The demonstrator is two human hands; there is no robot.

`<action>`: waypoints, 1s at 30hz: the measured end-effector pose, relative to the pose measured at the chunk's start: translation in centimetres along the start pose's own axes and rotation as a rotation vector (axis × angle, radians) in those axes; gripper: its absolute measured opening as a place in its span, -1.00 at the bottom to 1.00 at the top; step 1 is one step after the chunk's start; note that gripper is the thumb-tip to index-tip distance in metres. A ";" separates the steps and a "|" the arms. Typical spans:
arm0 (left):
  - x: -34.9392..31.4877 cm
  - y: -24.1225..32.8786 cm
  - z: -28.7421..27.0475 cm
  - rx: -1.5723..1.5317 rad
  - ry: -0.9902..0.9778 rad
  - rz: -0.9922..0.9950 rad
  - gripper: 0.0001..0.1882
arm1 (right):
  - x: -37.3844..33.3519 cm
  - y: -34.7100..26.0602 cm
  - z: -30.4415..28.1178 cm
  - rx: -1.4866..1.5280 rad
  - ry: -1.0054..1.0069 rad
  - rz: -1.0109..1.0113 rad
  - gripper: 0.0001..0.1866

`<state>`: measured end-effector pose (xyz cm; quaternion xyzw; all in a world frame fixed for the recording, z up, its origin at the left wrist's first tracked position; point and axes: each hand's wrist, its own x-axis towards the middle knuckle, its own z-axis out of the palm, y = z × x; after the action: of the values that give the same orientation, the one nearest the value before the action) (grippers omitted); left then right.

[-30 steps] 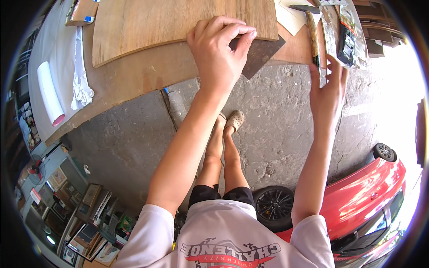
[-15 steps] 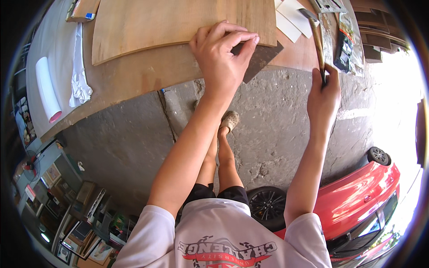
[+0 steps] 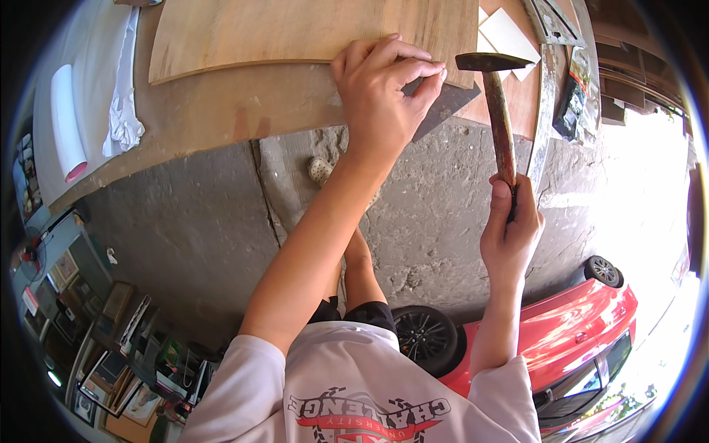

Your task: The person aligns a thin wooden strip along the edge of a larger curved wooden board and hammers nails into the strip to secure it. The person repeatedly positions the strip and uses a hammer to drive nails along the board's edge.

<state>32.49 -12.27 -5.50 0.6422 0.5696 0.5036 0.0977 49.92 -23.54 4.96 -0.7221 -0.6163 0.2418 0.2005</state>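
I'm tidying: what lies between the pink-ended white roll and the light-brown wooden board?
From the roll to the board, the head view shows pale covering, a crumpled white strip, then brown tabletop.

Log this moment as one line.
left hand: at edge of board | right hand: gripping hammer by handle | on table: white roll

Shiny red car (image 3: 565,321) hanging out at 4 o'clock, kinda messy pile of picture frames (image 3: 107,373) at 8, fan (image 3: 29,255) at 9, white roll (image 3: 65,122) near 10, black packet (image 3: 570,109) at 2.
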 end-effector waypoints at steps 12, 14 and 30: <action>-0.1 0.2 0.1 -0.022 0.020 -0.037 -0.88 | 0.2 -0.3 -0.2 -0.074 -0.006 -0.065 -0.85; -0.1 0.2 0.2 -0.023 0.022 -0.041 -0.88 | 0.2 -0.6 -0.4 -0.068 0.029 -0.018 -0.84; -0.2 0.2 0.2 -0.037 0.011 -0.047 -0.87 | 0.2 -0.6 0.5 -0.078 0.010 -0.078 -0.86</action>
<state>32.84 -12.44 -5.58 0.6238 0.5759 0.5151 0.1181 49.16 -23.29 4.91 -0.7059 -0.6521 0.2059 0.1844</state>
